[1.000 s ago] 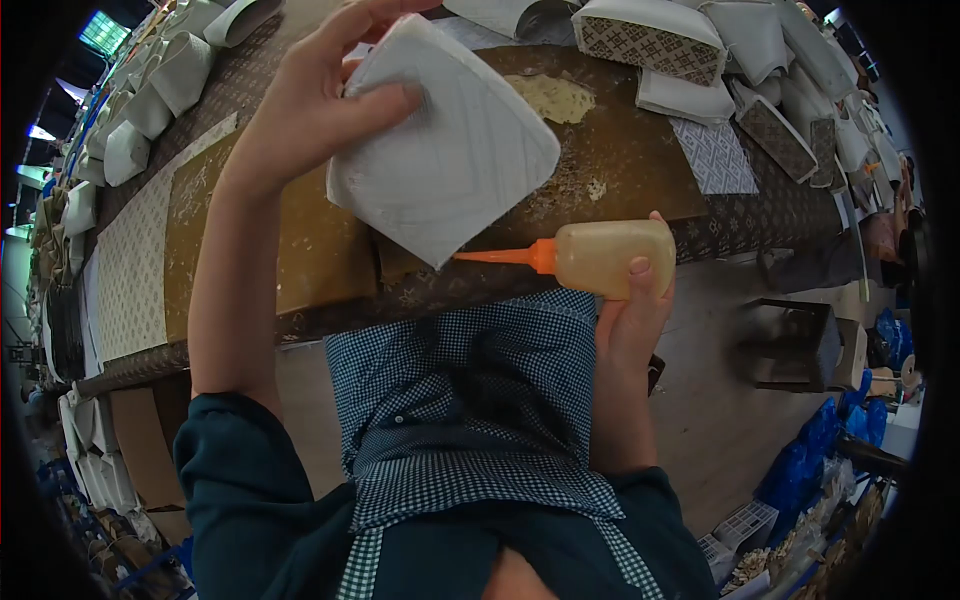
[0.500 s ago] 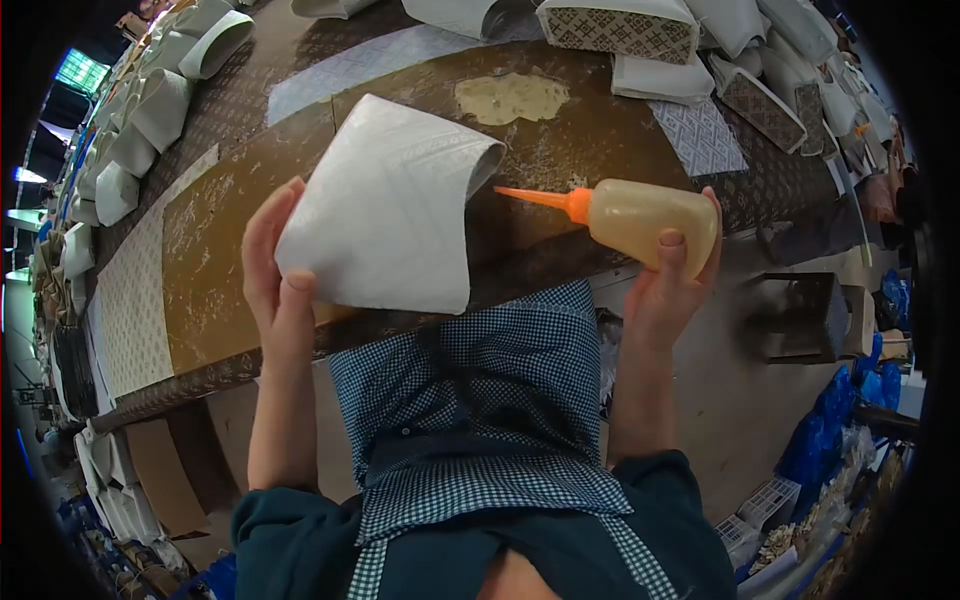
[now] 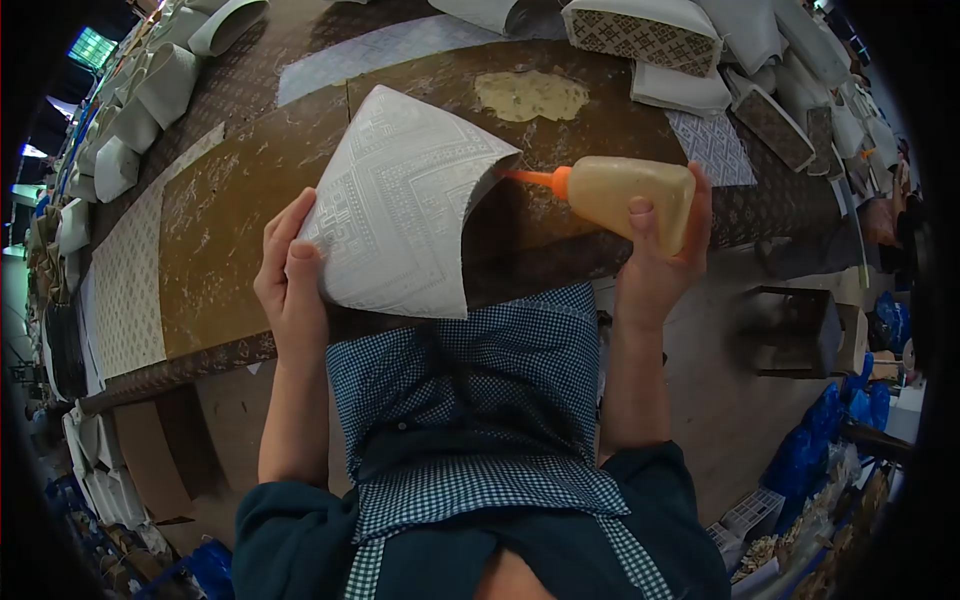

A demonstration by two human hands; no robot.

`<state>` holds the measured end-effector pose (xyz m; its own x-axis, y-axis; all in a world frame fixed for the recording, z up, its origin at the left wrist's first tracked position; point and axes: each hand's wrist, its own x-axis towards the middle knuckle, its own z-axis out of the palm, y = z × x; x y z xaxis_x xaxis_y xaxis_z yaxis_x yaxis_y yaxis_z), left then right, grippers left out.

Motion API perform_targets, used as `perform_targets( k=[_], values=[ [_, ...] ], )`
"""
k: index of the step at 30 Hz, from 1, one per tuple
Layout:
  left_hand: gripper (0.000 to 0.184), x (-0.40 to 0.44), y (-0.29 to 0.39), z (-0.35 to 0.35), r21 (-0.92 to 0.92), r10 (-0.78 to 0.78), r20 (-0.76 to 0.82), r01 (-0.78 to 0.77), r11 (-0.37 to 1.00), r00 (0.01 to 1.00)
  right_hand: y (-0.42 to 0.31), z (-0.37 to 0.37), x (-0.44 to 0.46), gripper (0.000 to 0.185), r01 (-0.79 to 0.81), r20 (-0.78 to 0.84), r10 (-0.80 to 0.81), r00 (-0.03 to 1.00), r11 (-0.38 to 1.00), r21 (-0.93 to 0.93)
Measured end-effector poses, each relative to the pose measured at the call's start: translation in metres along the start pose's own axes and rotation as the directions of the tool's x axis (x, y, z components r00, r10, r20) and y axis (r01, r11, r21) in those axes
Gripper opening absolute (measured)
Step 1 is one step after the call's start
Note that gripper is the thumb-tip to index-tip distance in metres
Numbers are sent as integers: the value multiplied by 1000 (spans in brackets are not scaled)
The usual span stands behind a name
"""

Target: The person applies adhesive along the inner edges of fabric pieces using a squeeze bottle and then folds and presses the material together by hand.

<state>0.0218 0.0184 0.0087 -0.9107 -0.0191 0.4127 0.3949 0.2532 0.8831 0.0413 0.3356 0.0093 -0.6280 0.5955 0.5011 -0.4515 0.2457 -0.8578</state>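
Observation:
My left hand (image 3: 293, 270) grips the left end of a white embossed piece (image 3: 405, 205), thumb on its near face. The piece is curved, with an open edge facing right. My right hand (image 3: 665, 240) is closed round a squeeze bottle (image 3: 630, 195) of yellowish contents with an orange nozzle. The bottle lies roughly level, its nozzle pointing left at the open edge; the tip is at or just inside that edge, and whether it touches cannot be made out. Both are held above the near side of the brown work surface (image 3: 230, 240).
A pale yellow patch (image 3: 532, 95) lies on the work surface. White pieces with patterned ends (image 3: 643, 38) are heaped at the back right, and more white rolled pieces (image 3: 168, 85) line the back left. A dark stool (image 3: 795, 332) stands on the floor at right.
The white piece has turned from an upright, diamond-like pose, and my left hand has come down to its left end. The bottle has risen, and its nozzle now meets the open edge in view.

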Motion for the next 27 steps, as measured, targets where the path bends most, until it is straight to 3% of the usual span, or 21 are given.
perform_targets(
  k=[11, 14, 27],
  values=[
    [48, 20, -7, -3, -94, -41, 7, 42, 995, 999, 8, -1, -3, 57, -166, 48, 161, 986, 978, 124],
    [53, 24, -14, -9, -67, -37, 63, 41, 997, 997, 9, 0, -4, 56, -185, 64, 178, 982, 971, 151],
    [45, 26, -16, -8, -109, -37, 44, 41, 993, 998, 10, 2, -10, 56, -292, 184, 255, 949, 931, 219]
  ],
)
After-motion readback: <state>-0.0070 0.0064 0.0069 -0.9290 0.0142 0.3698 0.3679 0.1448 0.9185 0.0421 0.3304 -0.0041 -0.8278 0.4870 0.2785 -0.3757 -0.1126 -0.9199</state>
